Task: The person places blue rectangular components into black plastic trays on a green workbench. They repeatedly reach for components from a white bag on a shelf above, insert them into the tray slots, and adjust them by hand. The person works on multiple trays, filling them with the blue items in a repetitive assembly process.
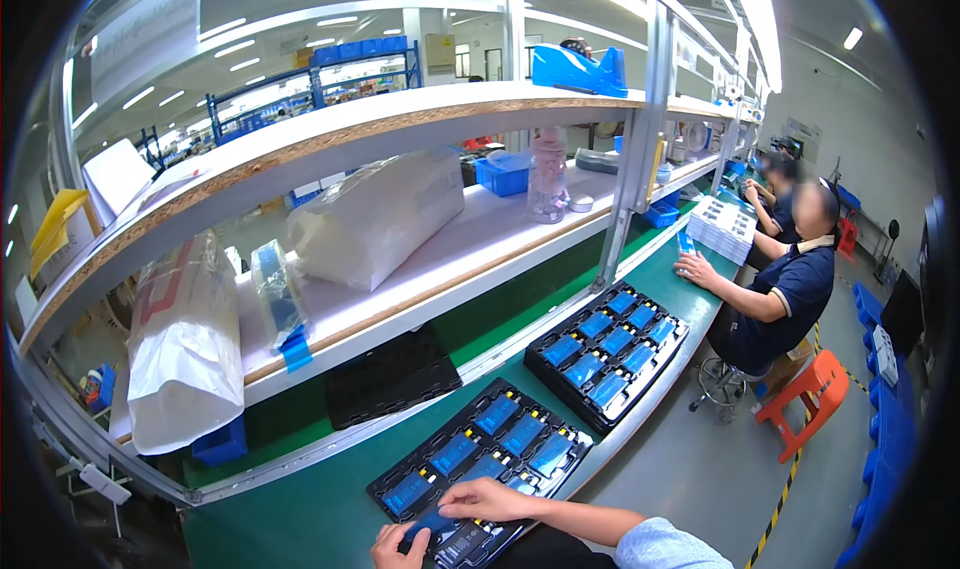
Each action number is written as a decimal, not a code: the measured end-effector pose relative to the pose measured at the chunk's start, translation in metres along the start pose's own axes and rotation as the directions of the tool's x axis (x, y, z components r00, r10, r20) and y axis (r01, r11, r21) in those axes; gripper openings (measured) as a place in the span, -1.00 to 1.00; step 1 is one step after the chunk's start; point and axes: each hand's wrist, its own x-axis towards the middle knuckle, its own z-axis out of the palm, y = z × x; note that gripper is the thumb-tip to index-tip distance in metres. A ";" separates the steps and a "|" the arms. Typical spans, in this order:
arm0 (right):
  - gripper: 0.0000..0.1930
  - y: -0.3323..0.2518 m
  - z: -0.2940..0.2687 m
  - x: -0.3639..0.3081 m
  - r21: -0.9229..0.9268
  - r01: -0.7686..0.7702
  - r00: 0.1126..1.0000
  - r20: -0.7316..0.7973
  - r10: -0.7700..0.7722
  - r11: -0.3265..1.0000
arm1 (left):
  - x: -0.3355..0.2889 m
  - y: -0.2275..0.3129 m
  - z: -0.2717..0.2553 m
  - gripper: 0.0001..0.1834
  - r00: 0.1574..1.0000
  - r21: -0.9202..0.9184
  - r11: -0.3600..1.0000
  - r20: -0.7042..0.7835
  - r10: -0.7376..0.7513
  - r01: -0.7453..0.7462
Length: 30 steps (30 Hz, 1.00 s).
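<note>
At the near edge of the green bench, my left hand [398, 549] and my right hand [492, 500] are close together over the near end of a black tray [376, 489]. A thin dark blue piece [432, 522], perhaps film, stretches between their fingertips, and both hands look pinched on it. Just beside it lies a flat black battery pack [466, 543] with pale print. Farther up the same tray sit several blue-faced packs [523, 434] with small yellow tabs, each in its own pocket. My right wrist partly covers the tray's near side.
Another black tray [606, 354] of blue packs stands beyond, at the right. An empty black tray [390, 377] lies under the shelf. Wrapped white bags [186, 354] fill the shelf. A co-worker [785, 289] sits farther along, near stacked white trays [722, 229] and an orange stool [808, 401].
</note>
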 end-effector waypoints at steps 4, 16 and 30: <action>-0.77 -0.004 -0.010 0.000 0.015 0.030 0.976 -0.216 -0.027 0.999 | -0.007 -0.015 0.000 -0.71 0.993 0.091 0.992 -0.075 0.090 -0.083; -0.80 -0.010 -0.024 -0.007 0.069 -0.273 0.907 -0.314 0.281 0.959 | -0.025 -0.050 0.001 -0.62 0.960 0.410 0.868 0.144 0.241 -0.279; -0.70 0.012 -0.004 0.014 0.148 -0.052 0.988 -0.133 0.072 0.988 | -0.019 -0.034 0.001 -0.72 0.943 0.483 0.810 0.165 0.287 -0.331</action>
